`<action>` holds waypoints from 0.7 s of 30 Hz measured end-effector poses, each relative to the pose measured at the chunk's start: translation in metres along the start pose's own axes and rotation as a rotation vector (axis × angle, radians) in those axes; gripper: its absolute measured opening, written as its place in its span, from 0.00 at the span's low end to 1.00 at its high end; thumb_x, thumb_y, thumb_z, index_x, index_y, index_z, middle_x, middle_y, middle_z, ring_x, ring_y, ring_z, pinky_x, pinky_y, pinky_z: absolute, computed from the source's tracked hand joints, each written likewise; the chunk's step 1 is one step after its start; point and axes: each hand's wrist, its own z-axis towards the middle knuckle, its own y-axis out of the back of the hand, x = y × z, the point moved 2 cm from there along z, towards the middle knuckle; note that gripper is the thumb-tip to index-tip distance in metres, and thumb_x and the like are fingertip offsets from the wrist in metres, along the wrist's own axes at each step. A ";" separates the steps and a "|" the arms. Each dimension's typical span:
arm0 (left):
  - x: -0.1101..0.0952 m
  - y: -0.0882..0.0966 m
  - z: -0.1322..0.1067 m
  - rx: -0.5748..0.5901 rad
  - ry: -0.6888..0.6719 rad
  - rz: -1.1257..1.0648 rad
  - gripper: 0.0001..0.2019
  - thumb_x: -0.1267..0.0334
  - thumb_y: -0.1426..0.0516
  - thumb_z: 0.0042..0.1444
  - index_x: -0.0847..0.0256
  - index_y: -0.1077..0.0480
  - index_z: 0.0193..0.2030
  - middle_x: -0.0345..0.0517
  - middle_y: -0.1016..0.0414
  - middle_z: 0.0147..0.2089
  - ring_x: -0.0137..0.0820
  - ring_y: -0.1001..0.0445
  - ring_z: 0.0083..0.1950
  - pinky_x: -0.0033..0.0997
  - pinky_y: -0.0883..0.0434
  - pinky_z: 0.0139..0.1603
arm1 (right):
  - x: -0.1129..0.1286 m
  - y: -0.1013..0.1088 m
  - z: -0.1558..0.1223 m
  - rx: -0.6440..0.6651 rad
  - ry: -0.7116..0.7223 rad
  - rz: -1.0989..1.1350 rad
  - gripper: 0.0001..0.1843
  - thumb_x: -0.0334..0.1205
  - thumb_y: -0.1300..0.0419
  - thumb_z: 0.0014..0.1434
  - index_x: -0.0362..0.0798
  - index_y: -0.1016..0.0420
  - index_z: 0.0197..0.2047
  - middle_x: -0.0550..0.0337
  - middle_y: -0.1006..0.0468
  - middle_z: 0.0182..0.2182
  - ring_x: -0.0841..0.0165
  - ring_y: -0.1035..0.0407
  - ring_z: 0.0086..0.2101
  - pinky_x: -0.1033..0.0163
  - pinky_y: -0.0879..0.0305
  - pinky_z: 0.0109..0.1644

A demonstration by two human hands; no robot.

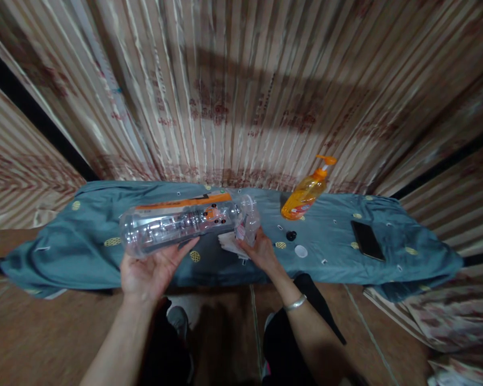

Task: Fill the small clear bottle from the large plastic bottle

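Observation:
My left hand [147, 271] supports a large clear plastic bottle [165, 230] from below, thumb stretched along its near side. The bottle lies on its side in the air, neck to the right, with orange and black print on it. At the neck end, my right hand [261, 249] is closed on a white cloth or tissue [230, 244]. Beside those fingers, clear crumpled-looking plastic [247, 217] covers the bottle's mouth area; I cannot tell whether it is part of the bottle. A small black cap-like piece [291, 236] and a white disc [301, 251] lie right of my right hand.
A pump bottle of orange liquid [304, 198] stands toward the back of the teal patterned cloth [330, 262]. Farther right lies a black phone [367, 240]. Striped curtains [241, 96] hang close behind, and dark poles [36, 107] slant at both sides.

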 end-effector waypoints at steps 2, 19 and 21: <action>0.001 0.000 0.001 0.019 -0.007 0.022 0.28 0.62 0.40 0.57 0.53 0.30 0.66 0.62 0.32 0.71 0.62 0.38 0.72 0.71 0.32 0.56 | -0.002 -0.001 -0.001 0.000 -0.001 0.007 0.28 0.48 0.34 0.58 0.47 0.30 0.59 0.47 0.17 0.47 0.51 0.19 0.48 0.45 0.23 0.53; 0.001 0.006 0.008 -0.017 0.006 0.041 0.36 0.60 0.37 0.56 0.51 0.37 0.73 0.65 0.34 0.72 0.69 0.34 0.67 0.69 0.26 0.46 | -0.002 -0.002 -0.003 -0.009 0.047 0.117 0.30 0.50 0.36 0.58 0.44 0.30 0.60 0.44 0.18 0.52 0.49 0.22 0.53 0.42 0.24 0.58; 0.001 0.007 0.010 -0.006 0.016 0.025 0.36 0.60 0.37 0.57 0.51 0.38 0.73 0.67 0.35 0.72 0.70 0.32 0.65 0.68 0.25 0.44 | -0.002 -0.003 -0.004 -0.002 0.023 0.119 0.30 0.50 0.36 0.59 0.44 0.30 0.60 0.44 0.18 0.52 0.50 0.22 0.54 0.43 0.24 0.58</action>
